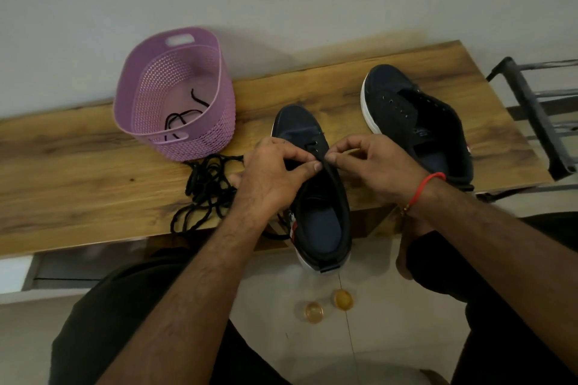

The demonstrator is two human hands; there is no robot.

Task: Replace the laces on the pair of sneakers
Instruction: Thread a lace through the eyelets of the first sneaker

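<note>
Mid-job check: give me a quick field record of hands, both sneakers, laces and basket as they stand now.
left hand: grips the near sneaker's eyelet edge
right hand: pinches at the same eyelets
near sneaker: heel overhangs the table edge, lace only at the top eyelets
far sneaker: unlaced, untouched, on the table
loose laces: black tangle left of the near sneaker
basket: purple, holds a black lace

Matt cloth sneaker (322, 197), wood-grain table (78, 172)

Navy sneakers (316, 197), white soles; black laces (206, 194); purple perforated basket (200, 134); wood-grain table (78, 172).
</note>
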